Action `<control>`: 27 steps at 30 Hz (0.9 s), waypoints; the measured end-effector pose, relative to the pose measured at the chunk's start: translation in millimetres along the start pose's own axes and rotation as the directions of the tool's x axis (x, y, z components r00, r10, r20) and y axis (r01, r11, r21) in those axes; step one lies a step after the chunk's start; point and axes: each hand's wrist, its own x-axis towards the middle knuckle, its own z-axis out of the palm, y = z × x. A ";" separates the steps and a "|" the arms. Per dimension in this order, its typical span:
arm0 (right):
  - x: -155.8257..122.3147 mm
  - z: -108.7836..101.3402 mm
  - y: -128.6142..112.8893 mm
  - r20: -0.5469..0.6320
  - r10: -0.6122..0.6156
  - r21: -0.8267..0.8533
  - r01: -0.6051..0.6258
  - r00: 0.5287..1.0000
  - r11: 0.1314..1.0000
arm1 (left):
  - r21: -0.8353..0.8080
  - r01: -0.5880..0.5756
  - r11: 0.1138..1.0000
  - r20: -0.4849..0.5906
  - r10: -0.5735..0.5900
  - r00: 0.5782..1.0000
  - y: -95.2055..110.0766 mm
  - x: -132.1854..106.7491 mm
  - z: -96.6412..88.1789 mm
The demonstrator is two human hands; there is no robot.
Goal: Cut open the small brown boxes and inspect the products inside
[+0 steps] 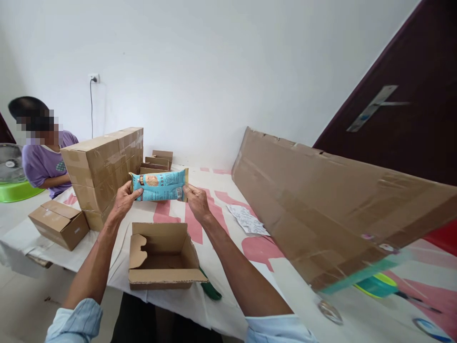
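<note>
Both my hands hold a light blue snack packet (160, 185) level in the air, one hand at each end. My left hand (124, 199) pinches the packet's left end and my right hand (196, 201) pinches its right end. Directly below the packet an open small cardboard box (162, 256) sits on the white and pink table cover (228, 228), its flaps folded out and its inside bare.
A stack of sealed cartons (103, 171) stands behind my left hand, with a few open small boxes (157, 162) beyond it. Another closed box (59, 223) lies at the left. A long cardboard wall (321, 200) runs along the right. A person in a purple shirt (43, 162) sits at far left.
</note>
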 end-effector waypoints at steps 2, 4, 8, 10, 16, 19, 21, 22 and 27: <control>-2.4 1.8 -5.8 0.009 -0.008 0.008 0.008 1.000 1.000 | 0.008 -0.011 1.000 -0.002 0.011 1.000 4.9 -1.8 0.9; -3.8 3.2 -8.1 0.013 -0.003 0.015 0.003 1.000 1.000 | 0.016 -0.015 1.000 -0.002 0.015 1.000 7.8 -3.4 1.8; -3.1 3.3 -4.2 0.029 0.031 0.039 -0.032 0.999 0.999 | 0.033 0.002 0.999 -0.008 -0.002 1.000 8.0 -4.8 1.9; -2.6 2.5 0.6 0.049 0.065 0.058 -0.068 0.997 0.996 | 0.046 0.023 0.999 -0.023 -0.022 0.999 4.1 -4.9 1.2; -13.0 2.3 18.5 0.159 0.226 0.120 -0.246 0.961 0.962 | 0.098 0.148 0.984 -0.090 -0.140 0.986 -22.5 -10.5 -0.5; -25.5 3.4 27.0 0.193 0.307 0.145 -0.336 0.932 0.930 | 0.124 0.244 0.962 -0.071 -0.236 0.969 -33.3 -18.4 3.5; -31.1 3.7 33.5 0.191 0.335 0.173 -0.368 0.923 0.914 | 0.140 0.291 0.946 -0.035 -0.289 0.957 -36.2 -21.5 6.8; -32.2 3.3 37.3 0.176 0.342 0.192 -0.373 0.923 0.908 | 0.148 0.308 0.940 -0.008 -0.310 0.951 -36.8 -21.7 7.8; -39.5 -6.1 57.3 -0.007 0.322 0.288 -0.307 0.947 0.907 | 0.197 0.354 0.914 0.071 -0.373 0.925 -32.4 -25.0 1.6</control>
